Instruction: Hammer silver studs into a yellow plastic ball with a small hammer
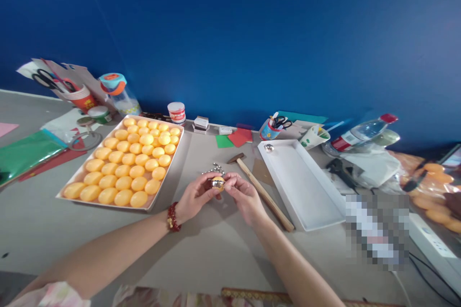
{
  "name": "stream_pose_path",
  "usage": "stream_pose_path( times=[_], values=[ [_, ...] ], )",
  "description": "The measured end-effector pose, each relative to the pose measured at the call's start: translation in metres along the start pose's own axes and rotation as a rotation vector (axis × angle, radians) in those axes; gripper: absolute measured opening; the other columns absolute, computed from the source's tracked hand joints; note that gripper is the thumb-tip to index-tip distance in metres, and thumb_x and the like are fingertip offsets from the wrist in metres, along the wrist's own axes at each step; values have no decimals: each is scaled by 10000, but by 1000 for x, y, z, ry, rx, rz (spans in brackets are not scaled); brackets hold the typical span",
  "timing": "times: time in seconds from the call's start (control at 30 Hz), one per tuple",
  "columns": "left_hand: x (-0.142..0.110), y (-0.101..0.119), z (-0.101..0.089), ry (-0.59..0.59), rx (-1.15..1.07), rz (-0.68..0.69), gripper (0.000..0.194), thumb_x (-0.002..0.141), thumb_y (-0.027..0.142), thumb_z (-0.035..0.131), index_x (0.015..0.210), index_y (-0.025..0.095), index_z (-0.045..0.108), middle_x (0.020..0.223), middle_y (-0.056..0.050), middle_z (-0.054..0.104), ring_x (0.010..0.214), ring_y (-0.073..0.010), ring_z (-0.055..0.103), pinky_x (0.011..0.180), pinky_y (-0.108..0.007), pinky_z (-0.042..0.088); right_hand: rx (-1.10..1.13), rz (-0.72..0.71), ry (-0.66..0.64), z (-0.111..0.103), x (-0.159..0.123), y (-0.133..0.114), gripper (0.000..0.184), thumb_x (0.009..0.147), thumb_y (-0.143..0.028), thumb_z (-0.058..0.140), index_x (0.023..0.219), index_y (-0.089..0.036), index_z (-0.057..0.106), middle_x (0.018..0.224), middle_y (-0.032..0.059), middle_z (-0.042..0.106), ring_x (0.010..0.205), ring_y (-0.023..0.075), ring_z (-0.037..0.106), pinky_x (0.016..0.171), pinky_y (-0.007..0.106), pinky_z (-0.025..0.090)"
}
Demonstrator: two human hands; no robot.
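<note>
An orange ping-pong ball (218, 180), partly covered with shiny silver pieces, is gripped between the thumb and fingers of my left hand (197, 195). Against the ball's right side, the thumb and fingertips of my right hand (245, 197) are pinched together; what they hold, if anything, is too small to make out. Just behind my fingers lies a heap of silver pieces (217, 169), partly hidden by the hands. A hammer (266, 194) with a wooden handle rests on the table to the right of my right hand.
On the left, a shallow box (150, 208) holds rows of orange balls. A white tray (306, 192) on the right has one silver-covered ball (269, 147) in its far corner. Bottles, pen cups and a round tub (176, 113) stand along the blue wall. A power strip (434, 242) lies far right.
</note>
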State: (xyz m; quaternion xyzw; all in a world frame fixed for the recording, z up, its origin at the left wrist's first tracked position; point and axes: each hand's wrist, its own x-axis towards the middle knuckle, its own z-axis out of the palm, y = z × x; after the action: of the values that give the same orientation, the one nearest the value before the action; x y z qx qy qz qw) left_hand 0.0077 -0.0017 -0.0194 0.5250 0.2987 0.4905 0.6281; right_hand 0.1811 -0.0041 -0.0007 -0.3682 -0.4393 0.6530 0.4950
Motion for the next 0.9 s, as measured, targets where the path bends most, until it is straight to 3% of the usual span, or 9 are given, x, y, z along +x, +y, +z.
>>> stream_pose_path(
  times=[0.9],
  values=[
    [1,-4,-2,-8,15,-1,368,850,295,661,1199,200,596,1182,-103,652,869,-195,667,733,-329,579,-53,-21,18,-1,-1,-1,146,794,-345,724,755,-218,661,994,42,547,974,208,519,850,300,446]
  ],
)
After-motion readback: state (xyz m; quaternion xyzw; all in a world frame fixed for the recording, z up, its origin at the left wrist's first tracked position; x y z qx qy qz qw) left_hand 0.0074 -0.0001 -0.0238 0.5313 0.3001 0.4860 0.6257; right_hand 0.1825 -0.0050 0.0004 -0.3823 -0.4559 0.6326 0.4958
